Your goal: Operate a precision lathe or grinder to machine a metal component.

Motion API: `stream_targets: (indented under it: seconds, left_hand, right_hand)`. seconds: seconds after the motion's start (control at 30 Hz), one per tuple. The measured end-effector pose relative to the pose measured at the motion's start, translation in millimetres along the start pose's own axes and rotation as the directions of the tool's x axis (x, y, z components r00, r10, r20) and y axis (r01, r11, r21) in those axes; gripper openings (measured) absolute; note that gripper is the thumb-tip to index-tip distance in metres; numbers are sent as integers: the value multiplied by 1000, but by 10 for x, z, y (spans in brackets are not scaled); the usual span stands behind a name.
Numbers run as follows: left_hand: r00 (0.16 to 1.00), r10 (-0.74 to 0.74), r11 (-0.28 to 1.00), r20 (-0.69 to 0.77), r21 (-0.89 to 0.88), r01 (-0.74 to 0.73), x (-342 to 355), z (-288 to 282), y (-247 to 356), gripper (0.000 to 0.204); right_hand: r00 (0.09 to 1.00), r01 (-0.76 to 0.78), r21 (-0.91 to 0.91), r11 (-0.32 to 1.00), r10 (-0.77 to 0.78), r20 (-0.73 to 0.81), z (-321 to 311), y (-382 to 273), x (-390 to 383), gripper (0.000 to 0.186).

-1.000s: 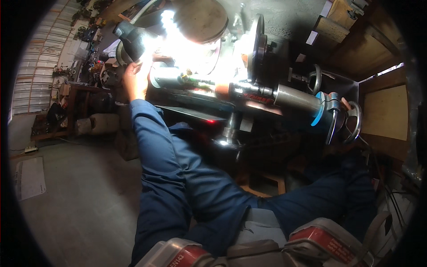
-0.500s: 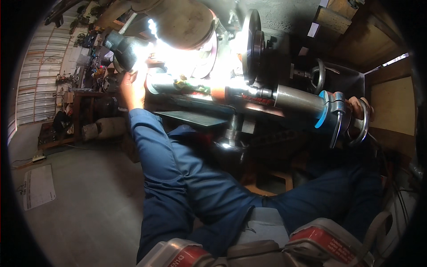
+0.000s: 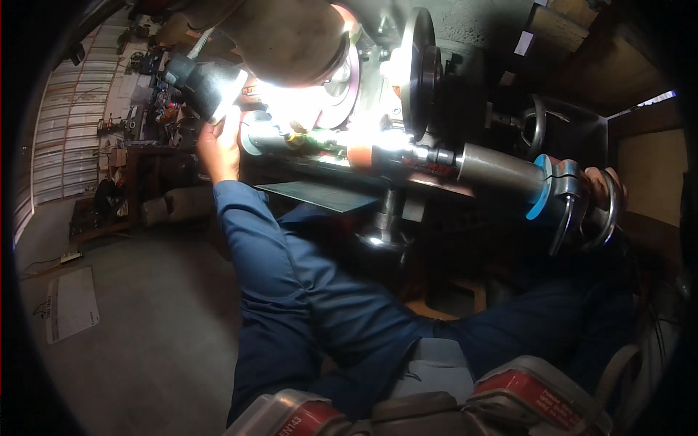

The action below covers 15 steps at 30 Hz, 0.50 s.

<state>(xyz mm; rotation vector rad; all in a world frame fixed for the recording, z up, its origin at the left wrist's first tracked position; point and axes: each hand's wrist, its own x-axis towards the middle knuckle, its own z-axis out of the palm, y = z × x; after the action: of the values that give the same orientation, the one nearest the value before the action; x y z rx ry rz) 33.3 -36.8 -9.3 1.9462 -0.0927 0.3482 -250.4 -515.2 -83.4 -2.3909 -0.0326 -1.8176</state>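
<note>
My left hand (image 3: 220, 151) is raised to the lower edge of a black work lamp (image 3: 195, 81), its fingers closed there and partly lost in the glare. Beside it, a grey cylinder end (image 3: 256, 135) belongs to the long horizontal barrel of a machine. The barrel continues through an orange band (image 3: 359, 157) to a steel sleeve (image 3: 496, 170) and a blue ring (image 3: 539, 187). At the far right, my right hand (image 3: 608, 184) curls its fingers around a shiny metal handwheel (image 3: 609, 214); the wheel and shadow hide part of this hand.
Above the barrel are a large dark drum-shaped housing (image 3: 287, 40) and a disc (image 3: 417, 73). Below hang a flat metal plate (image 3: 320, 195) and a rounded chrome knob (image 3: 384, 238). Another handwheel (image 3: 536, 125) sits behind at right. A cluttered workbench (image 3: 138, 149) stands left.
The machine and right hand sit slightly farther right and the picture is darker, mostly as the view shifts. Both hands keep their places at the lamp and handwheel.
</note>
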Motion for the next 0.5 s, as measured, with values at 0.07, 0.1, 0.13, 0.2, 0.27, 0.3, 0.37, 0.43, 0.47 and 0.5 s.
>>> stream_targets:
  seconds: [0.07,0.1,0.13,0.2,0.27,0.3,0.37,0.43,0.47,0.5]
  left_hand:
    - [1000,-25,1000,7,-11,25,-3,57,50,20]
    - [999,-46,999,12,-24,46,-5,63,61,20]
    - [999,-49,999,9,-22,49,-5,61,46,20]
    - [999,-43,999,16,7,43,23,51,49,20]
    - [999,-35,999,13,-28,36,31,43,19,24]
    - [1000,-26,998,11,-64,27,33,33,14,29]
    - [1000,-8,1000,-1,-17,8,51,-8,29,24]
    - [1000,-12,1000,-4,-6,12,52,45,-50,20]
    - [1000,-9,1000,-7,-20,9,46,57,-28,20]
    - [1000,-7,999,-10,-34,7,43,66,-5,19]
  right_hand:
    - [988,-133,49,990,129,80,-157,-13,-131,54]
    - [976,-192,74,979,182,119,-224,-19,-179,55]
    - [962,-243,88,966,228,153,-289,-28,-230,55]
    - [931,-323,113,940,294,216,-401,-27,-279,55]
    - [898,-393,134,910,349,268,-472,-35,-340,56]
    - [880,-428,138,893,377,289,-500,-5,-378,56]
    - [848,-487,163,858,418,327,-541,-47,-460,57]
    - [822,-515,152,843,436,366,-642,-52,-425,58]
    - [806,-537,153,830,451,384,-671,-30,-435,58]
    - [793,-554,151,819,465,393,-707,-40,-437,58]
